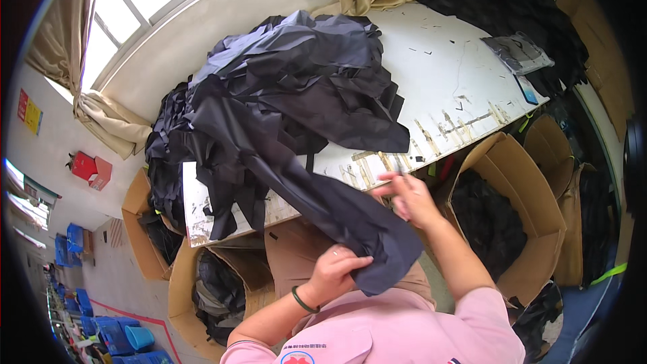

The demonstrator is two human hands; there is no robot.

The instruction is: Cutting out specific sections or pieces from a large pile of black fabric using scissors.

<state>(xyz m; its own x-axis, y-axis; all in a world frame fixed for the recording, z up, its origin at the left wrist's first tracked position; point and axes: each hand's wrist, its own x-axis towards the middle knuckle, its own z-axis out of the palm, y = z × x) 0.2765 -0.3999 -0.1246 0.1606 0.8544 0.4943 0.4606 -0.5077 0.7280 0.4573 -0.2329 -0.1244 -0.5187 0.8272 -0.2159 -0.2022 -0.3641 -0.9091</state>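
A long black fabric piece (303, 185) stretches from the heap on the table down to my lap. My left hand (337, 268) is closed on its near end, thumb on top, and the cloth hangs in folds beside it. Just right of that cloth, over the table's front edge, my right hand (411, 201) is raised with its fingers curled. A small dark, thin object shows at those fingers; its kind is not clear. Behind both hands, a large heap of black and dark grey fabric pieces (296, 50) covers the left part of the white table (421, 61).
Cardboard boxes of dark cloth stand below the table: one on the right (539, 229), one near left (182, 296). More black fabric (499, 0) lies at the far right, near a plastic-wrapped packet (517, 52) and a phone-like slab (526, 89). The table's front edge is worn.
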